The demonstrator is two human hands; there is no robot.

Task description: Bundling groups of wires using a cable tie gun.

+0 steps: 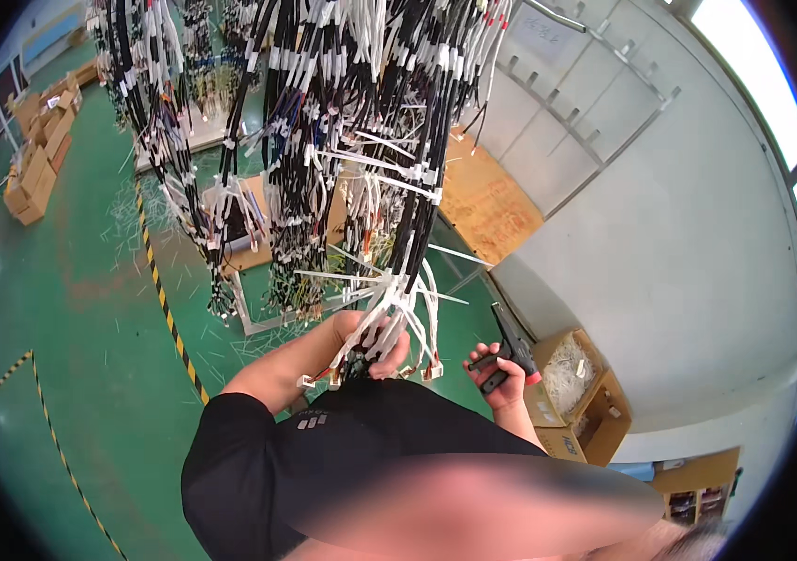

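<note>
Through the head camera I see the left hand (350, 327) curled round the low end of a cable bundle (417, 224), whose black cords rise above that hand, ringed with white ties (384, 178) with long tails jutting sideways. Nearest the hand the bundle fans into white-wrapped wires (403, 301), some hanging beside the fingers and ending in small white plugs (432, 372). Well to its right, I find the right hand (508, 381) wrapped round a black pistol-shaped tool (516, 350), nose upward, near a cardboard box (541, 404) holding whitish scraps.
</note>
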